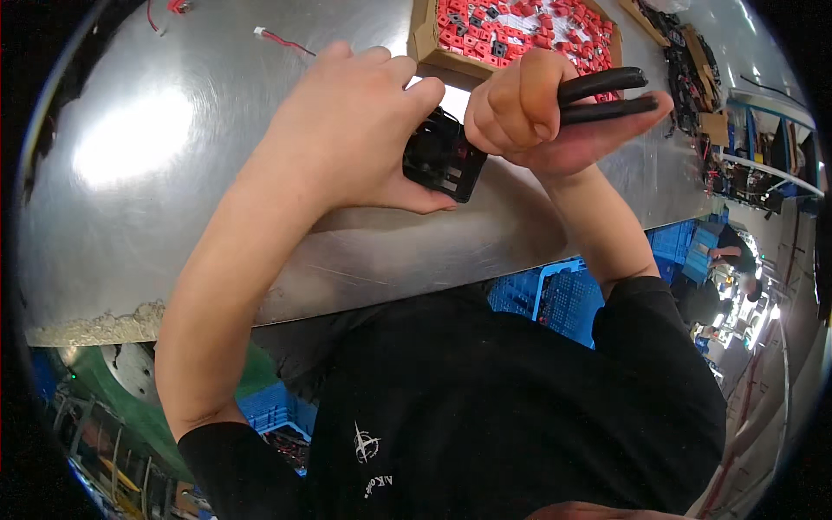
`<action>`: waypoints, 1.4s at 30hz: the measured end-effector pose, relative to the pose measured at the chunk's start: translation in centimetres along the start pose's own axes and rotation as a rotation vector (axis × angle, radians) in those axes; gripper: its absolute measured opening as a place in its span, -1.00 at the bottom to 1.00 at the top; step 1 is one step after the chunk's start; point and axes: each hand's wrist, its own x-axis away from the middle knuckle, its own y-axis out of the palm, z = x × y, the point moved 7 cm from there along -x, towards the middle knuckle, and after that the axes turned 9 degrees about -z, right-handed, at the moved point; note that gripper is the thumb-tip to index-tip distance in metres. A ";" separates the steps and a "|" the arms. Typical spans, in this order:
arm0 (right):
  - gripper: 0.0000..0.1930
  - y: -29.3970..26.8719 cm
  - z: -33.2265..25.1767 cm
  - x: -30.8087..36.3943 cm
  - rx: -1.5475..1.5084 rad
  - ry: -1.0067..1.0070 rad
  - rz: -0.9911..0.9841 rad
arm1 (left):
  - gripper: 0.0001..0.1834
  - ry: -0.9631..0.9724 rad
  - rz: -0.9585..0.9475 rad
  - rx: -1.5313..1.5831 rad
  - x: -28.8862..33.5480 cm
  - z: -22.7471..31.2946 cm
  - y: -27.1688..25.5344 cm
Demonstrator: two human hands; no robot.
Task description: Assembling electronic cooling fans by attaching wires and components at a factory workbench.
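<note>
I am seeing overhead light glaring off the metal table, blowing out a white patch at upper left. The fisheye is bending the table edge and darkening the corners into a black ring. The centre is staying fairly sharp; the far right background is blurring and overexposing.

Open brown cardboard box, top centre
</note>
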 end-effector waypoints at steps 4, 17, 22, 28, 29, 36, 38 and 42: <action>0.00 0.5 0.5 -1.0 0.015 0.058 -0.165 | -0.21 0.047 0.023 0.016 -0.1 -0.3 0.0; 0.18 1.9 -0.6 2.6 0.175 -0.094 0.317 | -0.17 0.055 0.083 0.014 1.0 0.3 -0.2; 0.24 3.3 -2.4 6.0 0.245 -0.444 0.420 | -0.11 -0.051 0.060 -0.019 1.3 1.3 -0.2; 0.27 3.7 -0.9 3.6 0.247 -0.350 0.499 | -0.13 -0.084 0.100 -0.017 1.6 1.3 -0.2; 0.28 3.2 -0.7 3.6 0.253 -0.338 0.451 | -0.13 -0.082 0.101 -0.016 1.6 1.4 -0.2; 0.31 3.1 -0.3 4.0 0.278 -0.389 0.652 | -0.15 -0.130 0.086 -0.022 1.7 1.3 0.2; 0.32 3.1 -0.3 4.0 0.297 -0.405 0.625 | -0.15 -0.131 0.090 -0.022 1.7 1.3 0.2; 0.33 3.1 -0.4 4.4 0.315 -0.431 0.549 | -0.16 -0.145 0.084 -0.029 1.8 1.4 0.2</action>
